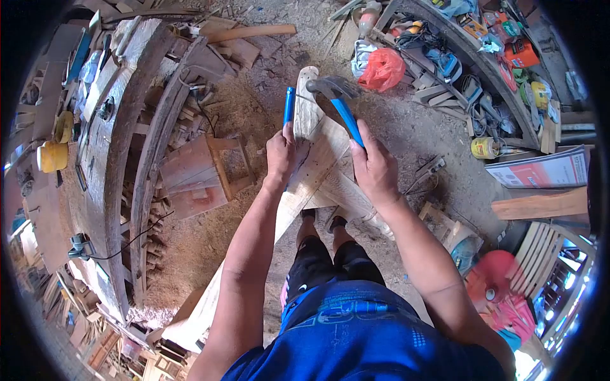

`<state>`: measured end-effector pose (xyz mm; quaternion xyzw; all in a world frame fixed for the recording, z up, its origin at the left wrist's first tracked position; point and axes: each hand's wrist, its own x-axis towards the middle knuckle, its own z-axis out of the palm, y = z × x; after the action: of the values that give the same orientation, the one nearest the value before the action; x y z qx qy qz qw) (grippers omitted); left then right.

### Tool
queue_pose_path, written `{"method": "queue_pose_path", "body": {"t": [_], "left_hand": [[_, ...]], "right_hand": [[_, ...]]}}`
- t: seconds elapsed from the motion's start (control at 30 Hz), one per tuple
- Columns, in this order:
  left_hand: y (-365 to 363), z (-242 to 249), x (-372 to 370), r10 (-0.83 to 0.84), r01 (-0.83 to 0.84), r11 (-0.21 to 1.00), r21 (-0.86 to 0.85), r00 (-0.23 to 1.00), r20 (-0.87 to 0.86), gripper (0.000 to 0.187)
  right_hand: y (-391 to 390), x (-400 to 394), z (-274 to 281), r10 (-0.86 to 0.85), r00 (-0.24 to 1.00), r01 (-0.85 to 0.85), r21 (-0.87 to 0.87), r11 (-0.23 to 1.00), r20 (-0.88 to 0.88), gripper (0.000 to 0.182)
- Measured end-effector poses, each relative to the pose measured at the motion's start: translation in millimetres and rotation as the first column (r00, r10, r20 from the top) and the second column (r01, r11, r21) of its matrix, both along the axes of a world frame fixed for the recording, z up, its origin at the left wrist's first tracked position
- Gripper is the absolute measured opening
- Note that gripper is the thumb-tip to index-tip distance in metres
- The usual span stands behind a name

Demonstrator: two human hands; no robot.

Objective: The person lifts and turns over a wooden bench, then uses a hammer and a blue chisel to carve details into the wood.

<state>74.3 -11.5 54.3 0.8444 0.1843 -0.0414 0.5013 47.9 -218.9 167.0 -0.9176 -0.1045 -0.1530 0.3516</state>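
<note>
My left hand point(281, 152) is closed around the lower part of a blue cylindrical handle point(289, 105) that stands upright beside the wood. In my right hand point(376, 166) is a hammer with a blue grip point(347, 120). Its dark head point(333, 84) is over the rounded far end of a light wooden piece point(308, 117). This piece meets a long pale board point(321, 152) that runs diagonally down to the lower left. What the blue handle belongs to is hard to make out.
Left, a heavy wooden bench point(114, 165) carries a yellow container point(52, 156). A wooden box point(197, 171) lies on the floor. A red plastic bag point(382, 70), scrap wood and a tool-filled shelf are at upper right. A red fan point(492, 279) stands lower right.
</note>
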Motion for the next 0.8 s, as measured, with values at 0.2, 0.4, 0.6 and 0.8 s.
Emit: {"method": "queue_pose_path", "body": {"t": [0.2, 0.4, 0.6, 0.8], "left_hand": [[-1, -1, 1, -0.037, 0.033, 0.995, 0.097, 0.999, 0.030, 0.062], [-6, 10, 0, -0.021, 0.019, 0.995, 0.096, 0.999, 0.027, 0.061], [-1, 5, 2, -0.045, 0.046, 0.997, 0.059, 0.999, -0.025, 0.060], [-1, 13, 2, 0.014, -0.020, 0.994, -0.105, 0.998, -0.057, 0.067]], "right_hand": [[18, 21, 43, 0.130, 0.983, -0.118, -0.100, 0.988, 0.131, 0.050], [24, 54, 27, 0.117, 0.961, -0.240, -0.549, 0.801, -0.249, 0.053], [35, 42, 34, 0.199, 0.972, -0.151, -0.321, 0.935, 0.122, 0.047], [22, 40, 28, 0.096, 0.975, -0.174, -0.416, 0.893, -0.200, 0.045]]}}
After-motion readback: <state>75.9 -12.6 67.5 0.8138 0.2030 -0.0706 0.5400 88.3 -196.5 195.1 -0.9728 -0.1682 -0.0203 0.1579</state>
